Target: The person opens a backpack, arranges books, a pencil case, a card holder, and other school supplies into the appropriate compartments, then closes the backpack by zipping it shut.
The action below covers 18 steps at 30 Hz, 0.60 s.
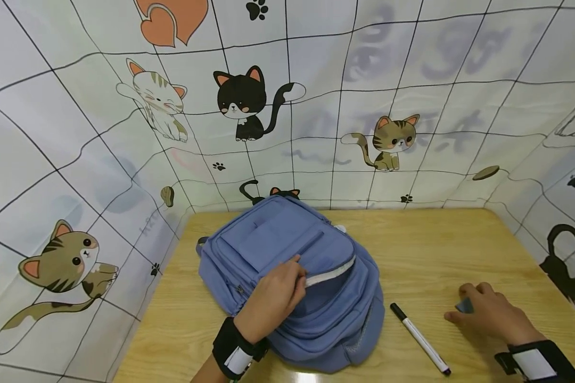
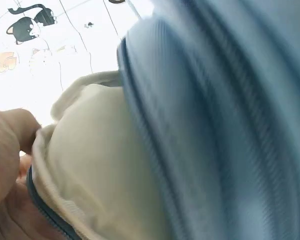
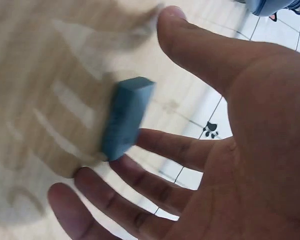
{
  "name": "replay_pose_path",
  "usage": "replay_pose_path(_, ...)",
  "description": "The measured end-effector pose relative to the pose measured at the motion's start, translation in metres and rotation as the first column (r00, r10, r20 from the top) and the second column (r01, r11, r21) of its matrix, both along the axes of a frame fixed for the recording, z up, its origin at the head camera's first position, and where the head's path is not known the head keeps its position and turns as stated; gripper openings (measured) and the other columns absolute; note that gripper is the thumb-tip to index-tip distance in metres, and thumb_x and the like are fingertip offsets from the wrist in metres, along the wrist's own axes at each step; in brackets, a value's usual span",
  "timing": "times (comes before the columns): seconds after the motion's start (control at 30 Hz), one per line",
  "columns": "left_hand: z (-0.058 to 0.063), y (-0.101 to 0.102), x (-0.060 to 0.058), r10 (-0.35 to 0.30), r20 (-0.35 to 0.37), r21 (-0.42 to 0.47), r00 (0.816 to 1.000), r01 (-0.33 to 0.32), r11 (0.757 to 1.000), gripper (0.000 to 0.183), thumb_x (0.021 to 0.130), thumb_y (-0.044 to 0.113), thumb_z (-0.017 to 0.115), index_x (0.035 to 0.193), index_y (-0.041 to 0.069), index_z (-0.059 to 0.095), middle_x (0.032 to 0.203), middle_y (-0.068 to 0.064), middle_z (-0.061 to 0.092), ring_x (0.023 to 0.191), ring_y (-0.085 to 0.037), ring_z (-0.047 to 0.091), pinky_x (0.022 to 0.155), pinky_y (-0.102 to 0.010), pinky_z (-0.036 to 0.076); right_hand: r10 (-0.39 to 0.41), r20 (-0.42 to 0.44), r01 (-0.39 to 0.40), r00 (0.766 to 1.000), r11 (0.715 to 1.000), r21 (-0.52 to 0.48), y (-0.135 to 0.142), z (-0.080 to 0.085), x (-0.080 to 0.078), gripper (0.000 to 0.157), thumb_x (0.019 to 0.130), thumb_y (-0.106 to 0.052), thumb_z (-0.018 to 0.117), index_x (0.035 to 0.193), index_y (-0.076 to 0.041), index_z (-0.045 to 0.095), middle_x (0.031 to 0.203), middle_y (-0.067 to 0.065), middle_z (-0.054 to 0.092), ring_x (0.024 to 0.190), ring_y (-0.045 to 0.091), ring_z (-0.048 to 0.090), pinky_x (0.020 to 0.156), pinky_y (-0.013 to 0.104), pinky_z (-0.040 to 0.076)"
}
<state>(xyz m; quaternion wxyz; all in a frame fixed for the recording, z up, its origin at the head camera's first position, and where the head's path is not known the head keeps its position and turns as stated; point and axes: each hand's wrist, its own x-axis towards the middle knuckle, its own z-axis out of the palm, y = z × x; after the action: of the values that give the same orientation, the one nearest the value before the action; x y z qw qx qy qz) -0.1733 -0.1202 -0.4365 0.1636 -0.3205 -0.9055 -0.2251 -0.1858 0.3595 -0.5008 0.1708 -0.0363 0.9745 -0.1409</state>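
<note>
A blue backpack (image 1: 287,239) lies on the table with its front pocket unzipped. My left hand (image 1: 275,298) pinches the edge of that pocket and holds it away from the bag. In the left wrist view, the cream pocket lining (image 2: 105,160) shows beside the left fingers (image 2: 20,125). At the right, my right hand (image 1: 493,314) reaches around a small blue-grey block (image 3: 127,117), which looks like an eraser. The right thumb stands apart from the block, while the fingertips are close beside it; whether they touch it I cannot tell.
A white marker with a black cap (image 1: 420,338) lies on the wooden table (image 1: 431,250) between the backpack and the right hand. Behind and at both sides hangs a white sheet (image 1: 316,58) with a grid and cartoon cats.
</note>
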Motion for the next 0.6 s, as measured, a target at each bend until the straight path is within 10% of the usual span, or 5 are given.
replay_pose_path(0.13, 0.006, 0.0, -0.004, 0.031, -0.037, 0.013, 0.999, -0.03, 0.999, 0.011, 0.109, 0.007, 0.059, 0.12, 0.01, 0.058, 0.099, -0.003, 0.07, 0.089, -0.014, 0.074, 0.065, -0.026, 0.058, -0.027, 0.016, 0.028, 1.0, 0.999, -0.042, 0.005, -0.005, 0.006, 0.094, 0.093, -0.061, 0.075, 0.14, 0.016, 0.049, 0.124, 0.051, 0.044, 0.093, 0.049, 0.063, 0.065, 0.052, 0.054)
replay_pose_path(0.6, 0.014, -0.008, -0.008, 0.001, 0.035, 0.102, 0.999, -0.004, 0.995, 0.021, 0.102, 0.004, 0.069, 0.122, 0.008, 0.064, 0.122, -0.008, 0.051, 0.089, -0.015, 0.063, 0.071, -0.026, 0.055, -0.016, -0.183, -0.014, 0.983, 0.987, -0.158, -0.013, 0.002, -0.004, 0.045, 0.089, -0.017, 0.085, 0.117, 0.014, 0.068, 0.1, 0.024, 0.072, 0.087, 0.034, 0.07, 0.068, 0.047, 0.059)
